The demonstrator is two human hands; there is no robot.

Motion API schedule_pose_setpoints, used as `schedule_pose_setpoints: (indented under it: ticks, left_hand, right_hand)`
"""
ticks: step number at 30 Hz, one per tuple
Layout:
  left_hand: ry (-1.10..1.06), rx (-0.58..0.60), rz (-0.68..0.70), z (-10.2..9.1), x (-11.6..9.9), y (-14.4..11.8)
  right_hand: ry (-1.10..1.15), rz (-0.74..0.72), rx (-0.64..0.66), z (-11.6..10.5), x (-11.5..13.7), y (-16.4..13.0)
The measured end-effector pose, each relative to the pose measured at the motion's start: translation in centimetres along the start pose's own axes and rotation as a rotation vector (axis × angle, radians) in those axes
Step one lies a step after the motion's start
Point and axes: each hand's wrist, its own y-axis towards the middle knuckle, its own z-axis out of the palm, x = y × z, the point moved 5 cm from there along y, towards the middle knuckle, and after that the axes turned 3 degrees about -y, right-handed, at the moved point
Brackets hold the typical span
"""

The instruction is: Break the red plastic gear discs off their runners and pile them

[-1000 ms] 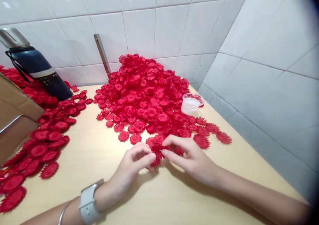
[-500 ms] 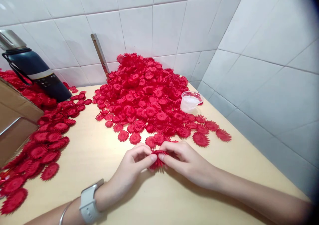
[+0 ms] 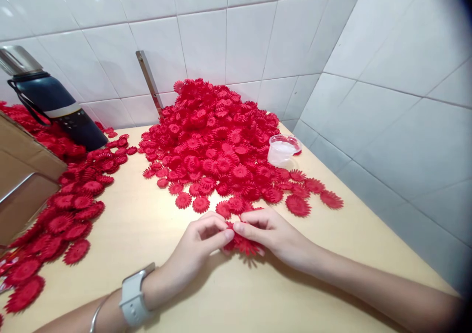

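A red fabric flower (image 3: 248, 246) with a fringed, petal-like edge is pinched between my two hands, just above the table (image 3: 206, 298). My left hand (image 3: 206, 237) grips its left side with thumb and fingers. From the right, my right hand (image 3: 275, 234) holds it with the thumb pressed on top. The fingertips under the flower are mostly hidden. Right beyond my hands rises a large pile of similar red flowers (image 3: 224, 146), with a few loose ones at its near edge.
A clear plastic cup (image 3: 282, 151) stands at the pile's right side. On the left are a cardboard box (image 3: 25, 156), a dark blue thermos (image 3: 59, 102) and more red flowers (image 3: 75, 229). A metal strip (image 3: 149, 82) leans on the tiled wall (image 3: 247, 38) behind.
The flower between my hands has turned and spread, showing more of its petals below my right thumb. My hands have stayed in nearly the same place.
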Motion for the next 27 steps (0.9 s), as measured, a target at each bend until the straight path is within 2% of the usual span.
schedule_pose_setpoints:
  ticks: [5,12,23,27]
  left_hand:
    - [0.094,-0.109,0.062,-0.5,-0.5,-0.3]
    - [-0.032,-0.214,0.111,-0.9,-1.0,-0.3]
    - [-0.030,-0.362,0.119,-2.0,-0.7,-0.4]
    - [-0.004,-0.405,0.108,-2.2,-0.8,-0.4]
  right_hand:
    - [-0.008,0.003,-0.038,-0.5,0.2,0.2]
    - [0.176,0.024,-0.257,-2.8,0.5,0.3]
    - [0.093,0.049,-0.214,-2.5,0.7,0.1]
    - [0.118,0.045,-0.327,-2.8,0.9,-0.1]
